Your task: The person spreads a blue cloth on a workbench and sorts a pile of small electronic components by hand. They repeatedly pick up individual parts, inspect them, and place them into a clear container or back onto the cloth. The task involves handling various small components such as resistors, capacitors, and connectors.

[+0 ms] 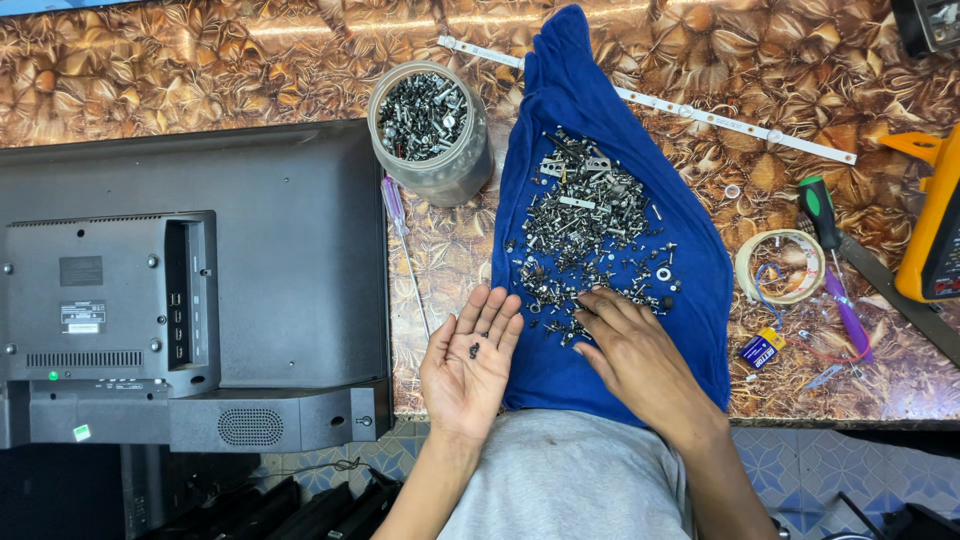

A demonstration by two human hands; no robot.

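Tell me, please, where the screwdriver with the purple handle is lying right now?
In the head view, the screwdriver lies left of the blue cloth, between it and the television, just below the jar of screws.

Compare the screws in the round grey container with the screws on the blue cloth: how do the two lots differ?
The screws in the round grey container are heaped together inside its wall; the screws on the blue cloth lie spread out flat, many apart from one another. The container lot has no hand at it, while the right hand has its fingers at the edge of the cloth lot, and the open left hand holds a few small dark pieces. Both lots are mixed small metal fasteners.
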